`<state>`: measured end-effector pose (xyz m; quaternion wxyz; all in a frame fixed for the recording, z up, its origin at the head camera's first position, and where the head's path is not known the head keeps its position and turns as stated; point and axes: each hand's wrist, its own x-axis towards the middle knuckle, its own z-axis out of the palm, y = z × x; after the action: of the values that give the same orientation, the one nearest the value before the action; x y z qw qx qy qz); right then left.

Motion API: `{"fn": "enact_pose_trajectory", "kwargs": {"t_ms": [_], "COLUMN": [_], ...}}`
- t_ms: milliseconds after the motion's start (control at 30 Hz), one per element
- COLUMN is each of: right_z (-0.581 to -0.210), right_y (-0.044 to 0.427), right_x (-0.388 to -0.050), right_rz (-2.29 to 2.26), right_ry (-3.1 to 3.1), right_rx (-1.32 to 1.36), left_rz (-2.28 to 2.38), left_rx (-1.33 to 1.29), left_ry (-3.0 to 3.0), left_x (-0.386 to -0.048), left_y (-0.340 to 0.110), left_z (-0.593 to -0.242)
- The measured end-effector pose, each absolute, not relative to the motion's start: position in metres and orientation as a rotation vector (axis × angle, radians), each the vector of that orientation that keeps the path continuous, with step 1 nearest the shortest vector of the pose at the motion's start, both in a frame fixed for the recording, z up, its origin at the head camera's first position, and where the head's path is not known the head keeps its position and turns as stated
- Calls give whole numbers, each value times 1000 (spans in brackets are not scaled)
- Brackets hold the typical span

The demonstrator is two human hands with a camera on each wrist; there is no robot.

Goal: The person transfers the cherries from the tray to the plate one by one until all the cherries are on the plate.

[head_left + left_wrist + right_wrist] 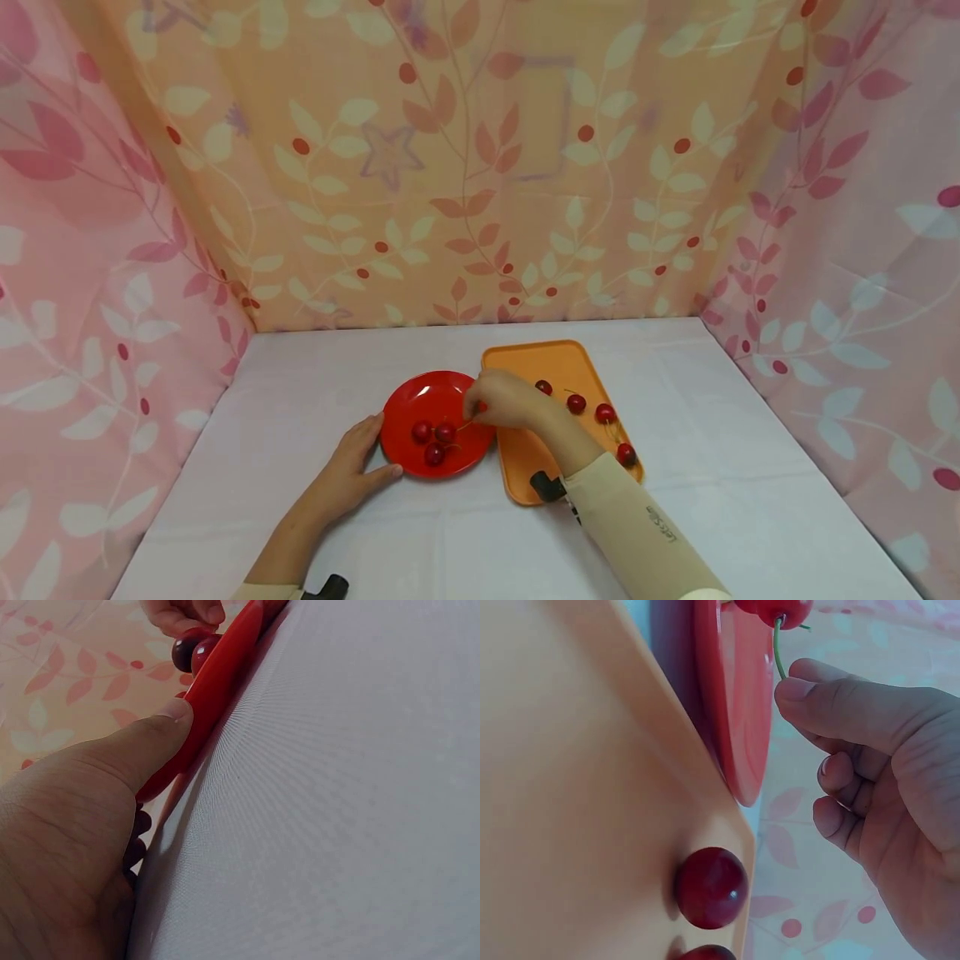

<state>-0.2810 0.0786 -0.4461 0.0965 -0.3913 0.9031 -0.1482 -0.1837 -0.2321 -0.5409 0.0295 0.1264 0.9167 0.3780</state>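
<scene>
A red plate (408,400) lies on the white table, with three dark red cherries grouped on it. My right hand (506,398) is over the plate's right side. In the right wrist view, its thumb and forefinger pinch the green stem of a cherry (786,611); that cherry is beside others at the plate. At the plate's left edge, my left hand (348,471) touches the rim, thumb and fingers spread apart. The left wrist view shows the straight thumb (161,739) against the rim, while most of the other fingers are hidden.
An orange tray (547,358) lies right of the plate, partly under my right forearm. Several stemmed cherries lie along its right side, among them one cherry (626,454) near the edge. Patterned curtains (465,167) enclose the white table (315,358) at the back and sides.
</scene>
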Motion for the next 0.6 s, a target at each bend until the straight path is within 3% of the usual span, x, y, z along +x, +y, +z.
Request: {"fn": "enact_pose_trajectory", "kwargs": {"t_ms": [600], "right_z": [-455], "right_y": [67], "right_x": [-285], "right_rz": [-424], "right_ry": [2661], "right_rx": [-1148], "left_rz": [1184], "left_rx": [369], "left_ry": [2807], "left_x": [-183], "left_y": [-234], "left_z": [-538]}}
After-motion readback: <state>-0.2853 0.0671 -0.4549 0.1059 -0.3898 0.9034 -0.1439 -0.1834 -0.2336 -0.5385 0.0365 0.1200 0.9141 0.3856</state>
